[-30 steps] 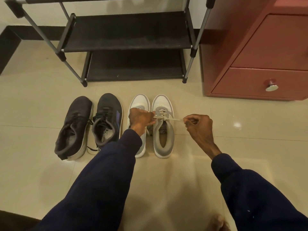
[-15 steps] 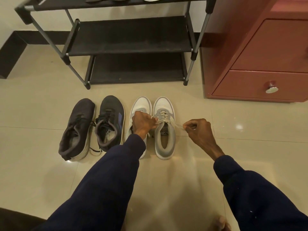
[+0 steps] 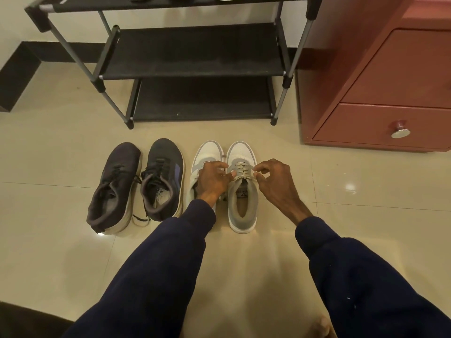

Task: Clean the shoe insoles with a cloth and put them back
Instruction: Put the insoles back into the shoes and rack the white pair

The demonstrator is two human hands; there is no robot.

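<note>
Grasping lace (image 3: 242,176) of grey shoe (image 3: 242,215) in grip of left hand (image 3: 211,181) and right hand (image 3: 277,182) alike; likely to set how wide the mouth opens.

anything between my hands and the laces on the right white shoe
Nothing visible does. The left hand and the right hand are both at the laces of the right white shoe, fingertips pinching them. The other white shoe lies beside it under the left hand, not in between.
</note>
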